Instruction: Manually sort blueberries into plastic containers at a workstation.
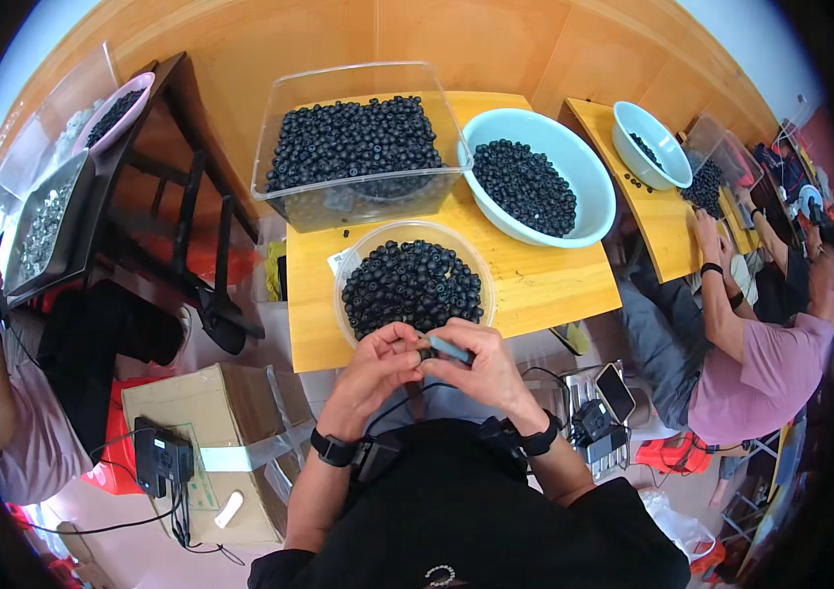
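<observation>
My left hand (376,367) is closed in a pinch around a small dark bead (425,354), just in front of a round clear tub (340,294) of black beads. My right hand (487,369) meets it there, its fingers closed on a slim tool with a light blue handle (449,348). The tool's tip is hidden among the fingertips, so its kind does not show. Both hands are over the near edge of the yellow wooden table (554,285). The loose black beads (412,285) in the tub are round, some with a visible hole.
Behind the tub stand a large clear bin (363,201) heaped with black beads and a pale blue basin (589,187) with more. People sit working at left and right. A cardboard box (240,422) and power adapters with cables (163,456) are at lower left; a phone (615,393) is at right.
</observation>
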`<act>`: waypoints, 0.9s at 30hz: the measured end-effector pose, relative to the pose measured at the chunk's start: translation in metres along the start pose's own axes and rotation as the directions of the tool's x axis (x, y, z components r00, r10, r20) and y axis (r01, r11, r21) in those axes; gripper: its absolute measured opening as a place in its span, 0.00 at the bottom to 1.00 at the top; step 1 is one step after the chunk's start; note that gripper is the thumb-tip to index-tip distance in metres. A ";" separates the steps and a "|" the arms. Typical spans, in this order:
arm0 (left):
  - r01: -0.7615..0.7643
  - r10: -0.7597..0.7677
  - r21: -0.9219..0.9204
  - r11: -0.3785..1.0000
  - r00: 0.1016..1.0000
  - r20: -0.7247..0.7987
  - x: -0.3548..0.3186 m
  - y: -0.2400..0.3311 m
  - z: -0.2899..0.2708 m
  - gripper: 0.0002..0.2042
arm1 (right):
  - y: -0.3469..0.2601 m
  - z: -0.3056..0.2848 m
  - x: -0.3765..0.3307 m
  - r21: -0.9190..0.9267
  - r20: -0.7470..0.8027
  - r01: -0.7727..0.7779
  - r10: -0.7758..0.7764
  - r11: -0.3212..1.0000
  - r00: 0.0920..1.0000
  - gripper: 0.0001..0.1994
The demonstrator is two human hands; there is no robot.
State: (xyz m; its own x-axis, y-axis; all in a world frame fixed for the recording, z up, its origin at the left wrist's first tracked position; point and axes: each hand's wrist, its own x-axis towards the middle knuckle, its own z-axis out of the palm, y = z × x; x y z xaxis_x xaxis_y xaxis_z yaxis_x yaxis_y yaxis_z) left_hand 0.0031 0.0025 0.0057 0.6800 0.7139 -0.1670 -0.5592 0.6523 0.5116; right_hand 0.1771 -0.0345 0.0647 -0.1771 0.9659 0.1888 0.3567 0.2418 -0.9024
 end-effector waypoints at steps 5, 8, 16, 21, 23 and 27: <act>0.060 -0.061 0.040 0.997 0.998 0.034 -0.004 0.002 -0.001 0.10 | 0.012 0.006 -0.006 0.333 0.080 -0.199 0.183 0.922 0.980 0.07; 0.092 -0.095 0.033 0.995 0.992 0.081 -0.005 0.001 -0.003 0.10 | 0.016 0.007 -0.008 0.558 0.167 -0.285 0.230 0.780 0.959 0.06; 0.083 -0.081 -0.041 0.996 0.995 0.065 -0.002 -0.004 -0.003 0.10 | 0.006 0.007 -0.011 0.545 0.126 -0.354 0.343 0.760 0.931 0.07; 0.014 -0.013 -0.058 0.998 1.000 0.019 -0.001 -0.003 -0.010 0.09 | 0.007 0.004 -0.015 0.298 -0.070 -0.214 0.245 0.930 0.967 0.07; 0.002 -0.002 -0.060 0.998 1.000 0.010 0.000 -0.004 -0.012 0.09 | 0.007 0.000 -0.017 -0.080 -0.061 -0.062 0.058 0.995 0.996 0.06; -0.017 0.018 -0.076 0.997 1.000 0.005 0.000 -0.005 -0.011 0.08 | 0.003 0.002 -0.020 -0.223 -0.061 0.051 -0.066 0.974 0.996 0.07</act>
State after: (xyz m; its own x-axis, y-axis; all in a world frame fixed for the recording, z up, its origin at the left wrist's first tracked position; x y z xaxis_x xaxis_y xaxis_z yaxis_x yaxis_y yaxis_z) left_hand 0.0008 0.0022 -0.0062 0.6724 0.7241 -0.1535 -0.6054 0.6574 0.4488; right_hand 0.1795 -0.0530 0.0579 -0.1441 0.9517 0.2710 0.5425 0.3051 -0.7827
